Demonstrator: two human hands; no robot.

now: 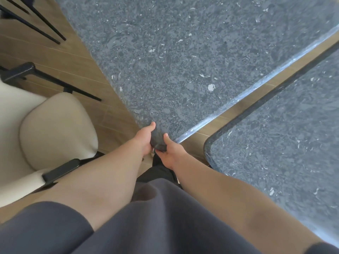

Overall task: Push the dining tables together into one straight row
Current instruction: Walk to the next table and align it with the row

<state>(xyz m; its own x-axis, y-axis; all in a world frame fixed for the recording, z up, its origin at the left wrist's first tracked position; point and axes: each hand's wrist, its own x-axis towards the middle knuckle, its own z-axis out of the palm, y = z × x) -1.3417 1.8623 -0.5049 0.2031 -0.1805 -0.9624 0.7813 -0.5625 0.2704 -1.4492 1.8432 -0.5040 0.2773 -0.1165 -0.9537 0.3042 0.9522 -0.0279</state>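
— Left hand [145, 139]?
— Clamped on the rounded near corner of the large grey speckled counter [183, 61], thumb on top, fingers curled under the edge.
— Right hand [169, 151]?
— Same corner, from the other side; thumb on top, fingers wrapped beneath, just beside the left grip.
— Second counter [284, 143]?
— At right, same stone pattern, apart from the first. Narrow wedge of wooden floor [238, 107] between the two edges, wider toward the near corners.
— Elsewhere?
— Cream armchair [55, 129] with black arms near the first counter's left edge; black chair legs [44, 28] farther back.
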